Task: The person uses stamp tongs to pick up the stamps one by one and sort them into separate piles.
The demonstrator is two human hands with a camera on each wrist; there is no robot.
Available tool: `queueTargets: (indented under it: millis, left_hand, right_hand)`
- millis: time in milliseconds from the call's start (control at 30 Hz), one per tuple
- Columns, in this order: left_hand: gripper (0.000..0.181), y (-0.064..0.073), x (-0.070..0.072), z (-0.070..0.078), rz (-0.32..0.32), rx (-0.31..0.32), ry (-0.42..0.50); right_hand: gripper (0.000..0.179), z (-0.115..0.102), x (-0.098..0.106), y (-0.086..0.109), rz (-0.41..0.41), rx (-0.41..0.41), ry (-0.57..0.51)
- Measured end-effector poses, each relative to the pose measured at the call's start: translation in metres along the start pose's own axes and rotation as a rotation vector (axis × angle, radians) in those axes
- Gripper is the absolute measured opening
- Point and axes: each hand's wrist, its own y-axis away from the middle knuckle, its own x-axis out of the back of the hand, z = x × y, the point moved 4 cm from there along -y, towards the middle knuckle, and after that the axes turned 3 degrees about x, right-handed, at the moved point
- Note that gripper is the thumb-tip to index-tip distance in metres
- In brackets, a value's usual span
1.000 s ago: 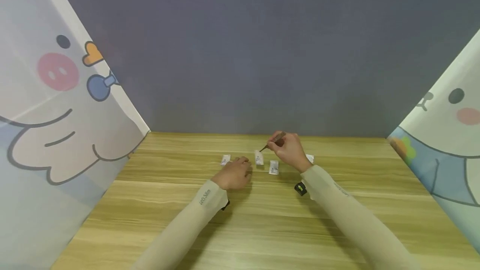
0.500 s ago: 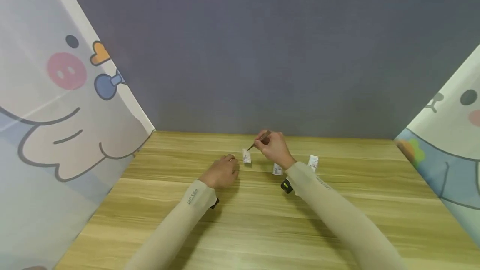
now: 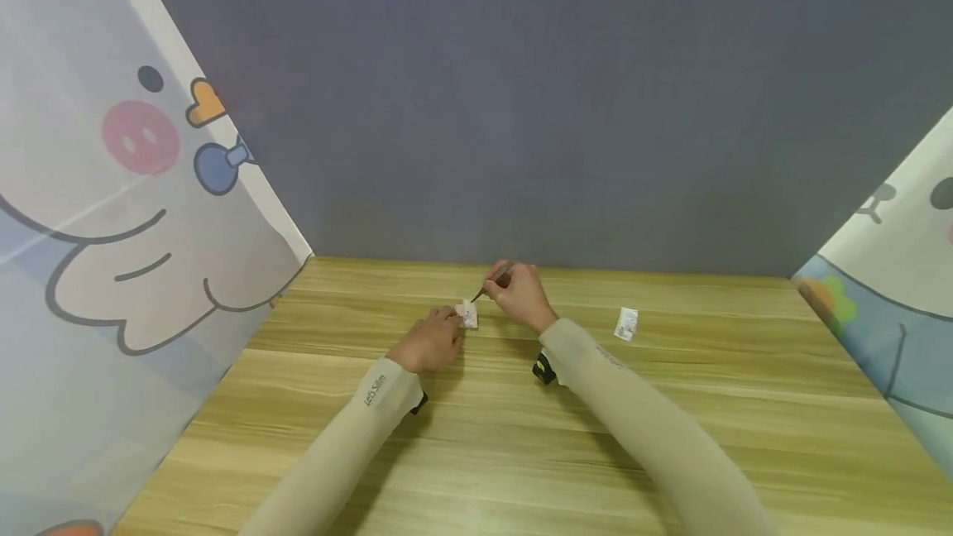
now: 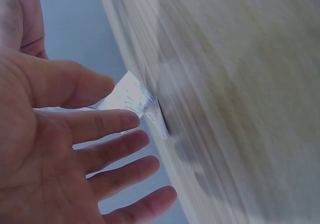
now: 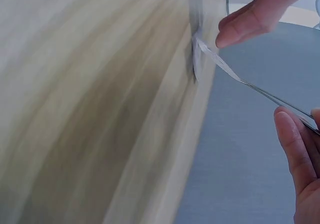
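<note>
My right hand [image 3: 521, 298] pinches a pair of slim tweezers [image 5: 272, 97]. Their tips grip one end of a small white printed sachet [image 3: 470, 317], which slants up from the table in the right wrist view. A second white sachet [image 4: 159, 118] lies beneath or against it, partly covered. Beside them is my left hand [image 3: 428, 344], its fingers spread and fairly straight in the left wrist view. The left fingertips are close to the lifted sachet; whether they touch it I cannot tell. Further right on the table lies another white sachet [image 3: 626, 324].
The wood-grain table [image 3: 476, 445] ends at a grey upright panel [image 3: 476, 122] behind the hands. Cartoon-printed panels stand at the left [image 3: 112, 213] and right [image 3: 886, 304]. A dark wrist device [image 3: 544, 368] sits under the right sleeve.
The right hand has carried the tweezers and sachet left, to the sachet beside the left hand. The left hand remains near that spot. A sachet seen earlier near the right wrist is now hidden.
</note>
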Motion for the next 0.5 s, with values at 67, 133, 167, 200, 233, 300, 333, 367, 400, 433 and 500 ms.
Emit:
queueTargets:
  millis: [67,133,167,200,233,300,333,367,400,433,500]
  left_hand:
    - [0.046,0.0,0.0,-0.001,0.0,-0.002,-0.004]
    - [0.045,0.001,0.0,-0.001,-0.001,-0.002,0.007]
    - [0.045,0.0,-0.001,-0.002,-0.001,-0.001,0.012]
    - [0.045,0.0,-0.001,-0.002,-0.001,0.0,0.015]
    - [0.044,0.0,-0.002,-0.002,-0.001,0.0,0.019]
    - [0.042,-0.001,-0.004,-0.003,-0.004,0.005,0.023]
    - [0.041,-0.001,-0.005,-0.003,-0.003,0.005,0.021]
    - [0.04,-0.001,-0.006,-0.003,-0.002,0.003,0.012]
    - [0.039,-0.001,-0.006,-0.003,-0.003,0.003,0.005]
    - [0.038,-0.001,-0.007,-0.002,-0.001,0.0,-0.007]
    - [0.037,-0.001,-0.008,-0.001,0.0,-0.005,-0.034]
  right_hand:
    - [0.005,0.002,-0.005,-0.002,-0.005,-0.011,-0.011]
    - [0.005,0.003,-0.01,-0.003,-0.009,-0.023,-0.03]
    - [0.005,0.004,-0.012,-0.003,-0.009,-0.029,-0.038]
    - [0.006,0.004,-0.014,-0.003,-0.007,-0.037,-0.048]
    - [0.006,0.005,-0.015,-0.004,-0.005,-0.041,-0.05]
    - [0.008,0.006,-0.019,-0.005,0.0,-0.049,-0.049]
    - [0.008,0.007,-0.02,-0.006,0.002,-0.052,-0.042]
    - [0.009,0.008,-0.022,-0.006,0.004,-0.055,-0.034]
    - [0.009,0.008,-0.023,-0.007,0.001,-0.056,-0.026]
    - [0.009,0.009,-0.024,-0.008,-0.003,-0.057,-0.008]
    - [0.01,0.01,-0.026,-0.008,-0.015,-0.062,0.012]
